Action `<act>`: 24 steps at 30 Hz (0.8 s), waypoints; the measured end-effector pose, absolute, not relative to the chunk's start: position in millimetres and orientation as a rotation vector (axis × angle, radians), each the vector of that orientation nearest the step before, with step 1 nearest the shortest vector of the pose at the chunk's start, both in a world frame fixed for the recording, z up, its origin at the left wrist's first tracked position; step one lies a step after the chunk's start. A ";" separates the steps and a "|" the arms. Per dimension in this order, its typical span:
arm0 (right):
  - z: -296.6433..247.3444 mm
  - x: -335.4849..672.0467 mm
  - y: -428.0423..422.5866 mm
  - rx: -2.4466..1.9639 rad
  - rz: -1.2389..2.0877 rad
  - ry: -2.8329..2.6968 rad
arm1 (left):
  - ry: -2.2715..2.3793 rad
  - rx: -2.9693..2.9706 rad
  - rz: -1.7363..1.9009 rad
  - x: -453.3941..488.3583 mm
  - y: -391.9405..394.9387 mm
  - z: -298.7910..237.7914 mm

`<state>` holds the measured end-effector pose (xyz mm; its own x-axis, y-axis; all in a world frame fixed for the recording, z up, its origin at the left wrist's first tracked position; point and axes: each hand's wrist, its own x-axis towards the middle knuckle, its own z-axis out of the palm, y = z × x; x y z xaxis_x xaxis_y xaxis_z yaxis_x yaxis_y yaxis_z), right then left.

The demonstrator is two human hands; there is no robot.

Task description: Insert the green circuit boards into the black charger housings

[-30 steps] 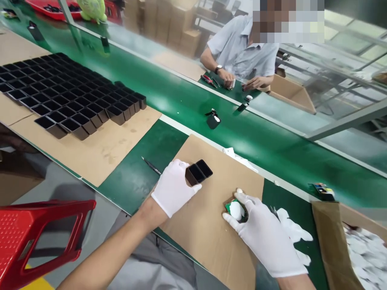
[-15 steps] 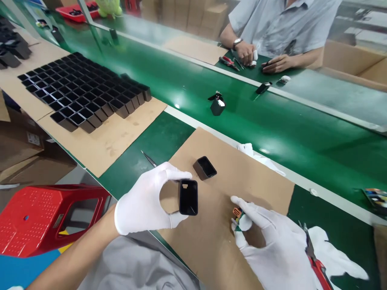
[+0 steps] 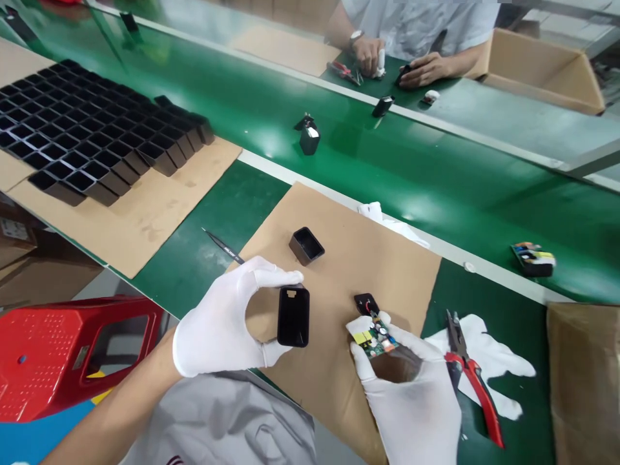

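My left hand (image 3: 232,320), in a white glove, grips a black plastic housing (image 3: 293,316) by its ends. The housing's open side faces me and shows a small cut-out near the top. Between the thumb and fingers of my gloved right hand (image 3: 407,381) is a small circuit board (image 3: 375,337) with yellow, white and orange parts. A black end cap (image 3: 367,303) hangs on red wires at the board's far end. Board and housing are apart. Another black housing (image 3: 307,246) lies on the cardboard sheet (image 3: 382,258) beyond my left hand.
Rows of black housings (image 3: 92,142) stand on cardboard at left. Tweezers (image 3: 223,245) lie near my left hand; red-handled pliers (image 3: 472,378) rest on a white glove (image 3: 498,349) at right. Across the green belt (image 3: 349,168), a co-worker's hands (image 3: 421,70) are at work. A red stool (image 3: 58,361) stands at lower left.
My right hand has turned the circuit board, so its component side and wired end cap now show. My left hand keeps hold of the housing. The whole view has shifted to the right.
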<state>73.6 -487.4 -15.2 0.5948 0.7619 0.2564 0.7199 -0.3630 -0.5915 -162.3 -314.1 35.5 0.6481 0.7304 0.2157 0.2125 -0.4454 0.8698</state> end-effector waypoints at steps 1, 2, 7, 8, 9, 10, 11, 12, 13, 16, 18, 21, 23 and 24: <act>-15.5 72.5 -491.5 -2.171 0.046 -1.177 | 0.735 1.979 0.740 -163.0 -315.4 33.4; -14.7 71.5 -494.7 -2.197 0.024 -1.191 | 0.736 1.977 0.737 -163.5 -316.8 31.1; -7.7 66.8 -492.8 -2.302 -0.084 -1.303 | 0.723 2.029 0.699 -160.1 -323.4 16.8; -7.7 66.9 -489.3 -2.338 -0.108 -1.329 | 0.717 2.042 0.689 -158.7 -324.8 13.5; -8.0 67.6 -485.5 -2.371 -0.122 -1.356 | 0.710 2.053 0.676 -157.4 -326.3 10.0; -8.5 68.9 -481.8 -2.398 -0.119 -1.379 | 0.702 2.063 0.661 -156.5 -327.7 6.4; -8.7 70.8 -478.9 -2.413 -0.102 -1.392 | 0.694 2.073 0.647 -155.9 -329.1 2.5; -8.5 73.0 -477.0 -2.414 -0.073 -1.381 | 0.688 2.080 0.635 -155.7 -330.3 -1.4; -7.4 75.6 -476.5 -2.406 -0.022 -1.332 | 0.681 2.084 0.628 -155.8 -331.3 -5.1; 0.6 82.8 -483.1 -2.259 0.271 -1.039 | 0.675 2.065 0.609 -155.5 -332.9 -13.5; 7.6 85.4 -490.3 -2.120 0.445 -0.921 | 0.688 2.036 0.587 -153.9 -333.6 -15.0; 12.6 85.3 -495.3 -2.029 0.425 -0.978 | 0.729 2.005 0.549 -150.8 -335.7 -11.3; 10.1 85.4 -493.1 -2.069 0.279 -1.069 | 0.771 1.986 0.546 -149.9 -336.7 -7.2; 7.7 86.5 -491.2 -2.104 0.191 -1.120 | 0.795 1.966 0.562 -149.7 -335.9 -5.2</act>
<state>86.5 -491.2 7.7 0.6091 0.7680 0.1981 0.6591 -0.3512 -0.6650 -149.7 -335.9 -5.2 0.6882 0.7222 0.0695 0.3060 -0.3758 0.8747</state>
